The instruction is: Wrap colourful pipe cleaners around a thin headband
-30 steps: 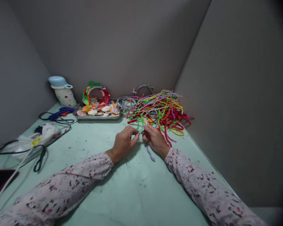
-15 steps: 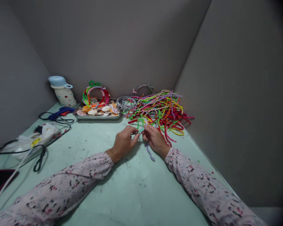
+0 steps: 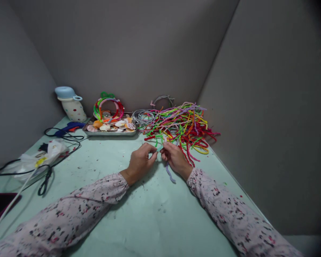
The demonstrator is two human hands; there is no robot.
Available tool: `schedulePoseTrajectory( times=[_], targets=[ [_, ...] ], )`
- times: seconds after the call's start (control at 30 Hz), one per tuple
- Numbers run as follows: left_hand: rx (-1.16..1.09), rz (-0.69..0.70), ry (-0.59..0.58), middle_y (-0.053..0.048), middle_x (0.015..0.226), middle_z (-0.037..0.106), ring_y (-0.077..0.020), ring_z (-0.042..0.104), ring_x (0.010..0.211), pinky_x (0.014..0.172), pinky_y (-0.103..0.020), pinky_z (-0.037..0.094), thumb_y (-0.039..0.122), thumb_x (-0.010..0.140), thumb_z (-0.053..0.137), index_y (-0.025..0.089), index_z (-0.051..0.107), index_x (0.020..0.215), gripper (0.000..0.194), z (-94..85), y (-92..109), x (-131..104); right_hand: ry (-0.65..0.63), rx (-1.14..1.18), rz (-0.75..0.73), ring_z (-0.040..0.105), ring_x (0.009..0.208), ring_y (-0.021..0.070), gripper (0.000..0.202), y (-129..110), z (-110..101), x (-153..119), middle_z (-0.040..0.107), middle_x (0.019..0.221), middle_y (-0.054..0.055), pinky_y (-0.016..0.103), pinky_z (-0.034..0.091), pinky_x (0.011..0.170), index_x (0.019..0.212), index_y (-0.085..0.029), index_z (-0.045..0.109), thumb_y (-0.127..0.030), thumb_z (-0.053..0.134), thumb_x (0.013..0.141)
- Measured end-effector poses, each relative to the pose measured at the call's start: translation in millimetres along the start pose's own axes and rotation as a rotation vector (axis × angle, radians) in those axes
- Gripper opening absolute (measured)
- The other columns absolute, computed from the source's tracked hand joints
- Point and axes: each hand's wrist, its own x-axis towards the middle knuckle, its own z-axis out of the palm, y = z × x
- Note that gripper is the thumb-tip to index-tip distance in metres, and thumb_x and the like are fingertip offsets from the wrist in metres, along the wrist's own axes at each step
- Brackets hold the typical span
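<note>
My left hand (image 3: 141, 161) is closed, thumb and forefinger pinched together on something too small to make out. Close to its right, my right hand (image 3: 176, 159) is closed around a lavender fuzzy stem (image 3: 170, 173), whose curled end hangs below the fingers. A small gap separates the two hands, with a bit of pale green showing between the fingertips. Just beyond them lies a tangled heap of coloured fuzzy stems (image 3: 187, 123), red, green, yellow, pink and purple.
A metal tray (image 3: 111, 134) holds shells and fuzzy-wrapped rings (image 3: 120, 111). Coiled grey wire (image 3: 144, 117) lies beside it. Further left are a bottle (image 3: 73, 107), a blue tool (image 3: 65, 130), black cables (image 3: 46, 180) and a plastic bag (image 3: 53, 150). Grey walls border the table (image 3: 155, 221).
Both hands stay almost in place, with only a very slight shift of the left fingertips.
</note>
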Motion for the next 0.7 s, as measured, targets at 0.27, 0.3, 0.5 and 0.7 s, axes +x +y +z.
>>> schedulePoseTrajectory(
  times=[0.27,0.3,0.5,0.7],
  targets=[
    [-0.055,-0.059,0.027,0.000,0.080,0.056,-0.0083,0.047,0.058,0.058,-0.022,0.039,0.019,0.081,0.062,0.018,0.060,0.085,0.005,0.9,-3.3,2.6,0.045,-0.025,0.007,0.050,0.045,0.0071,0.019,0.9,-1.1,0.8,0.061,0.065,-0.002,0.020,0.032,0.040,0.075,-0.018,0.057,-0.036,0.063,0.079],
    [-0.066,-0.064,0.029,0.000,0.083,0.055,-0.0076,0.046,0.058,0.058,-0.022,0.040,0.018,0.080,0.062,0.018,0.060,0.085,0.005,0.7,-2.7,3.1,0.050,-0.027,0.004,0.050,0.045,0.0074,0.019,1.2,-1.3,0.9,0.061,0.065,-0.002,0.020,0.032,0.040,0.074,-0.019,0.056,-0.036,0.063,0.079],
    [-0.074,-0.081,0.112,-0.002,0.084,0.050,-0.0099,0.046,0.064,0.062,-0.023,0.041,0.021,0.081,0.060,0.018,0.060,0.090,0.010,-1.8,3.0,4.9,0.078,-0.032,-0.029,0.052,0.047,0.0069,0.019,1.9,-1.7,1.7,0.061,0.067,-0.002,0.019,0.034,0.041,0.076,-0.018,0.056,-0.036,0.062,0.079],
    [-0.179,-0.245,-0.059,-0.001,0.069,0.058,-0.0117,0.050,0.061,0.058,-0.023,0.038,0.033,0.081,0.059,0.016,0.064,0.079,0.018,1.5,1.4,1.9,0.089,-0.023,-0.034,0.051,0.046,0.0072,0.018,-0.3,-0.4,0.5,0.059,0.064,-0.002,0.020,0.034,0.042,0.073,-0.018,0.055,-0.034,0.061,0.080]
  ],
)
